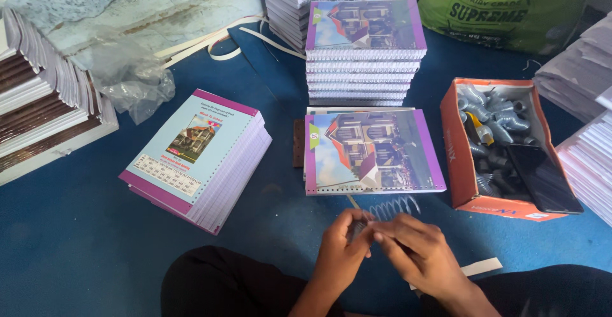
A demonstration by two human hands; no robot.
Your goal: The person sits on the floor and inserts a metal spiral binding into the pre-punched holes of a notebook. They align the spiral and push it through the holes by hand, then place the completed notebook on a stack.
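Observation:
My left hand (340, 247) and my right hand (417, 248) meet low in the middle, above my lap. Both pinch one end of a metal spiral coil (395, 207), which stretches up and to the right toward a notebook (373, 152) lying flat on the blue floor. That notebook has a picture of a house on its purple-edged cover and punched holes along its near edge. The coil is apart from the holes.
A stack of bound notebooks (364, 52) stands behind the flat one. An unbound pile (197, 158) lies at the left. An orange box (494, 148) at the right holds several coils and a dark phone (543, 178). Paper stacks (44, 100) flank both sides; a green bag (503, 5) sits at the back.

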